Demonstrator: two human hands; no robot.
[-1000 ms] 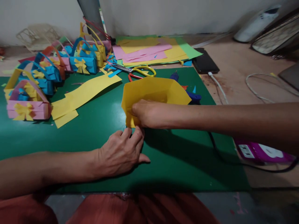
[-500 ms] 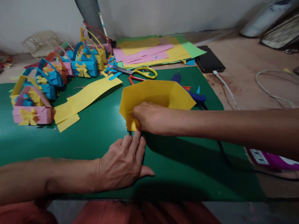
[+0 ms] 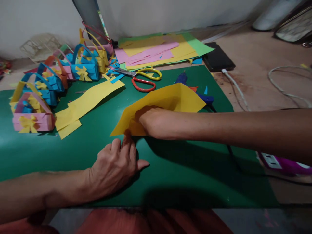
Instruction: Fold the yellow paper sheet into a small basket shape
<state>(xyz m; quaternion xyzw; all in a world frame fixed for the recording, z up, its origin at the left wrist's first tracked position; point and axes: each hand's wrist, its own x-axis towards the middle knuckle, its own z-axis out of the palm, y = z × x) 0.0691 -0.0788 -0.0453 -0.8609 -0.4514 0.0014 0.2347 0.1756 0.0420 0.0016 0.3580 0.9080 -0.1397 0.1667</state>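
A folded sheet of yellow paper (image 3: 168, 97) stands partly upright on the green mat (image 3: 185, 175), its pointed corner spread out to the left. My right hand (image 3: 152, 122) reaches into the fold from the right, its fingers curled down against the paper and the fingertips hidden. At the paper's front edge, my left hand (image 3: 117, 162) touches it with the index fingertip. The thumb of that hand sticks out to the right, and nothing is held in it.
Small paper baskets with bows (image 3: 32, 120) stand at the left beside yellow paper strips (image 3: 90, 100). Behind the work lie scissors (image 3: 143, 79), a blue glue gun (image 3: 181, 78), stacked coloured paper (image 3: 156, 52) and a phone (image 3: 218, 57). A power strip (image 3: 280, 162) is at the right.
The paper's left side has opened out into a point towards the left and lies lower. My left hand has shifted left along the front edge. My right hand has stayed nearly in place.
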